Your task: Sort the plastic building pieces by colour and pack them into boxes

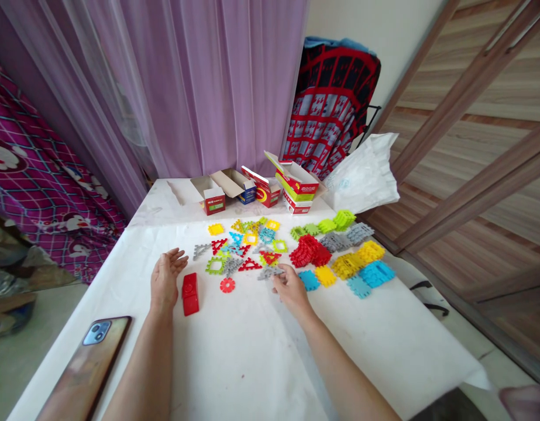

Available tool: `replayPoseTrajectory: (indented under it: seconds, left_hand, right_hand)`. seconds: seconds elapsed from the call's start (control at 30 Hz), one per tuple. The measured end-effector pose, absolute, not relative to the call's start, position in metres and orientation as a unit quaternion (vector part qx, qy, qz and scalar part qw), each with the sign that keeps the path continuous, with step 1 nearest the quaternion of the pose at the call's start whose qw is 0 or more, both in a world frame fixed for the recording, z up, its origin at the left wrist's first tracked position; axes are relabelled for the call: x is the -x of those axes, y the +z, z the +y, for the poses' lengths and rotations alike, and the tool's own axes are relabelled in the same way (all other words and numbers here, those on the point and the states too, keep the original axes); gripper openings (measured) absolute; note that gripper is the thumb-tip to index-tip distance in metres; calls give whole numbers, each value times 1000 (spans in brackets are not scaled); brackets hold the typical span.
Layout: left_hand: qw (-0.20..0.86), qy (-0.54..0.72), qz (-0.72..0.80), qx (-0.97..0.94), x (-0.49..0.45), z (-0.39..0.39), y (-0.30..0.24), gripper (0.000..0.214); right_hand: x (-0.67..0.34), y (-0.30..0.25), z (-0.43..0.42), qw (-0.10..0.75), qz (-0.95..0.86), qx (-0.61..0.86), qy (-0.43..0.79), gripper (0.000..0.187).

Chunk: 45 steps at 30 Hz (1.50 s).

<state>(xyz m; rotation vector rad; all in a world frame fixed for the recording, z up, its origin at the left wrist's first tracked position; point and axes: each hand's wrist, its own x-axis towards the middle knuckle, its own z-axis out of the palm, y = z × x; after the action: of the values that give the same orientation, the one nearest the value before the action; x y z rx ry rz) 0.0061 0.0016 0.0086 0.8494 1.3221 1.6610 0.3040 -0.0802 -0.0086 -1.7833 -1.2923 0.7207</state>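
My right hand [291,289] pinches a grey plastic building piece [270,272] at the near edge of a loose spread of interlocking pieces. My left hand [166,273] rests above the table with its fingers stretched out and holds nothing. Just right of it lies a red plastic piece [191,294] with a long shape. Between the hands sit a red round notched piece [227,285], a red triangle piece [250,265] and a green square frame [215,266]. Beyond my right hand are a red pile [309,251], a blue square piece [309,280] and a yellow square piece [325,276].
Open small boxes [214,204] stand along the back, beside a white plastic bag [361,175]. Sorted stacks, such as yellow pieces [347,265], blue pieces [377,273] and green pieces [344,220], lie on the right. A phone [88,368] lies at the front left.
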Motion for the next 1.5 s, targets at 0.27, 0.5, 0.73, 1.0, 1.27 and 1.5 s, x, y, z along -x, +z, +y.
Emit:
replayPoseTrajectory:
  seconds: [0.27,0.5,0.73,1.0,1.27,1.5]
  left_hand:
    - [410,659,530,-343,-6,2,8,50]
    - [411,663,529,-334,-7,2,10,48]
    - [408,663,530,-336,-7,3,7,49]
    - [406,658,529,-350,-5,3,4,52]
    - [409,660,527,-345,-5,3,5,52]
    - [406,660,528,-349,-5,4,3,53]
  right_hand:
    - [-307,24,-95,175,-656,731,67,42]
    - [-292,41,-77,71,-717,688,84,34]
    - [-304,41,-66,97,-763,633,83,34]
    - [-263,63,-44,117,-818,560,57,32]
    - [-220,58,-16,34,-851,520,70,35]
    - [-223,42,-23,106,-835,532,91,34]
